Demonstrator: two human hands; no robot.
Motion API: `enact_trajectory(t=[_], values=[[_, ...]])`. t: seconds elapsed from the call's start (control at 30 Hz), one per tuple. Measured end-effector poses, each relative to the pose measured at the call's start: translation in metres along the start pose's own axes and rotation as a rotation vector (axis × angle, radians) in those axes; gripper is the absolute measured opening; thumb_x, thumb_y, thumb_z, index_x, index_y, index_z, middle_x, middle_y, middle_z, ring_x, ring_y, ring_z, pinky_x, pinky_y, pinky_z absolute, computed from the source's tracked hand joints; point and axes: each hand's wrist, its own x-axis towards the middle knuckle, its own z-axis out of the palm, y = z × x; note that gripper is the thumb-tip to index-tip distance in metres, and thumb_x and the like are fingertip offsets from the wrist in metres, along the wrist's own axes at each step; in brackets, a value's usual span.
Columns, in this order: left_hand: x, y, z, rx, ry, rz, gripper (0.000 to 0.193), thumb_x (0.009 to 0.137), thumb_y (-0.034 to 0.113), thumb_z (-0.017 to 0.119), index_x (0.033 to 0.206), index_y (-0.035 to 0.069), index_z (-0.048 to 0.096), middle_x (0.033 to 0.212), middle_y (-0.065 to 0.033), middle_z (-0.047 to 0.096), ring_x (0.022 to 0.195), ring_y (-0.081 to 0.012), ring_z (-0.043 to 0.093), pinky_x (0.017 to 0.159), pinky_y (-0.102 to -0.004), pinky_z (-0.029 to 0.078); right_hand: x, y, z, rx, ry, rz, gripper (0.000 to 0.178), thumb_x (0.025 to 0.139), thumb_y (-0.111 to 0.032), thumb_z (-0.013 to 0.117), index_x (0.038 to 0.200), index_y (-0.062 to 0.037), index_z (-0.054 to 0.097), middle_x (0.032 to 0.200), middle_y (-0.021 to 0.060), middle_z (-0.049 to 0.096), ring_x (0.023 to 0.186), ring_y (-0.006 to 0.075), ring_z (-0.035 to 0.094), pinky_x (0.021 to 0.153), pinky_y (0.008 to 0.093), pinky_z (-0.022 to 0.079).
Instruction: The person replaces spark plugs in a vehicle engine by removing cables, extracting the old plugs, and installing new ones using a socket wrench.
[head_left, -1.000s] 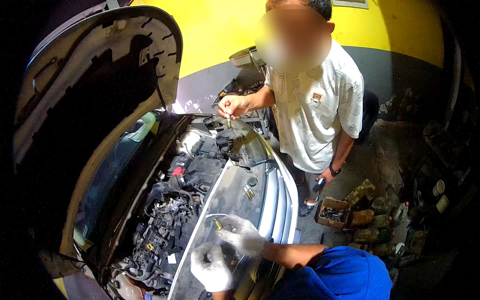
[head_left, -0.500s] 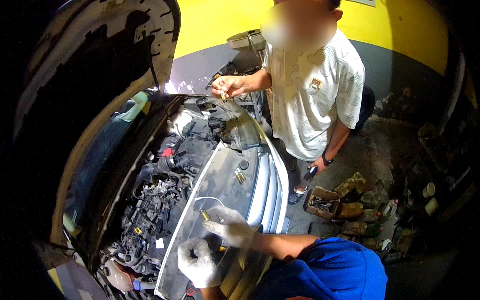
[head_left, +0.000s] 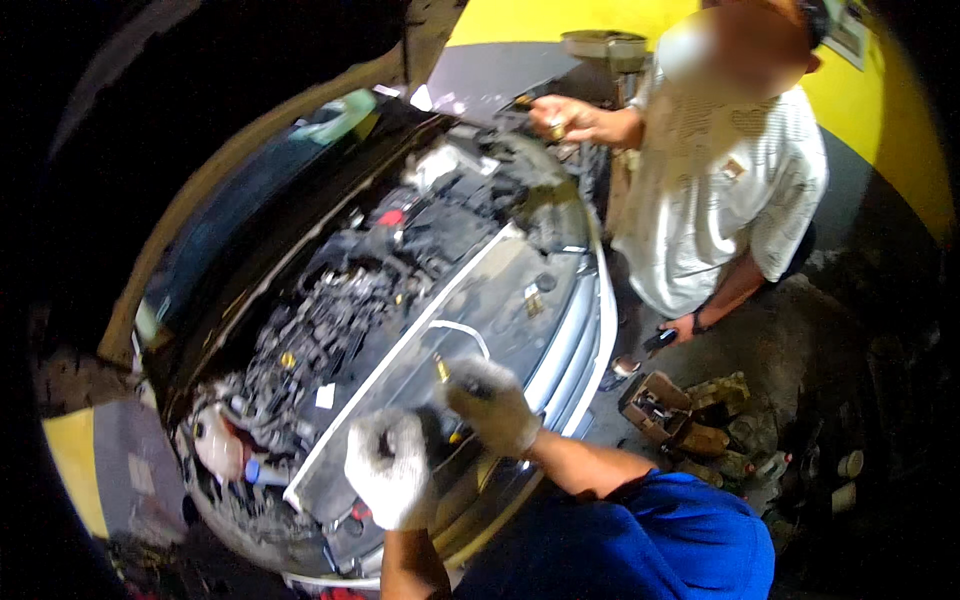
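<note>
My right hand [head_left: 492,402], in a whitish work glove, pinches a small brass-coloured cylindrical part [head_left: 442,369] that points up and away. Beside it, on the left, my left hand [head_left: 388,470] is curled into a ring; whatever it may hold is hidden in the dark opening. Both hands are over the dark front panel [head_left: 480,285] of a car with its hood raised. On that panel lie similar brass parts [head_left: 535,304], near a round black cap [head_left: 546,282]. A white curved strip [head_left: 462,328] runs by my right hand.
Left of the panel is the engine [head_left: 330,310], with a pinkish reservoir [head_left: 218,445] at its near end. Across the bumper stands a co-worker [head_left: 725,190], one hand [head_left: 565,118] raised with a small brass part. A cardboard box [head_left: 655,405] and several bottles [head_left: 750,435] crowd the floor.
My view has shifted, so the car and co-worker sit farther right in the picture. My right hand still holds the brass part; my left hand stays curled.
</note>
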Motion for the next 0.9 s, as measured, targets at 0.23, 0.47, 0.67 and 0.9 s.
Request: enact_trajectory(t=[0.23, 0.47, 0.67, 0.9], values=[[0.031, 0.01, -0.002, 0.073, -0.001, 0.164, 0.015, 0.09, 0.003, 0.068, 0.103, -0.003, 0.069, 0.087, -0.0089, 0.069, 0.073, -0.0123, 0.062, 0.068, -0.0268, 0.051, 0.01, -0.019, 0.007, 0.027, 0.107, 0.032, 0.023, 0.085, -0.012, 0.076, 0.101, -0.0014, 0.065, 0.084, 0.008, 0.065, 0.077, 0.0154, 0.062, 0.069, 0.0325, 0.051], [0.044, 0.033, 0.009, 0.099, -0.077, 0.322, 0.017, 0.084, 0.005, 0.071, 0.1, -0.001, 0.071, 0.092, -0.0155, 0.07, 0.082, -0.0271, 0.067, 0.078, -0.0336, 0.053, 0.013, -0.029, -0.001, -0.138, 0.134, -0.118, 0.026, 0.083, -0.021, 0.076, 0.1, -0.0041, 0.066, 0.092, 0.0178, 0.067, 0.083, 0.0391, 0.067, 0.071, 0.0434, 0.054], [0.055, 0.044, 0.018, 0.298, -0.125, 0.776, 0.018, 0.076, 0.003, 0.072, 0.094, 0.001, 0.07, 0.094, -0.014, 0.069, 0.08, -0.0316, 0.066, 0.071, -0.0389, 0.054, 0.01, -0.027, -0.006, -0.245, 0.116, -0.163, 0.025, 0.085, -0.021, 0.076, 0.1, -0.0043, 0.066, 0.093, 0.0187, 0.067, 0.087, 0.039, 0.067, 0.075, 0.044, 0.054], [0.061, 0.053, 0.029, 0.196, -0.075, 0.447, 0.01, 0.086, 0.007, 0.07, 0.094, 0.002, 0.073, 0.085, -0.0169, 0.067, 0.075, -0.0307, 0.067, 0.069, -0.0381, 0.053, 0.02, -0.038, -0.027, -0.185, 0.119, -0.147, 0.03, 0.085, -0.024, 0.076, 0.106, -0.0039, 0.067, 0.099, 0.0166, 0.068, 0.09, 0.0347, 0.067, 0.08, 0.0398, 0.054]])
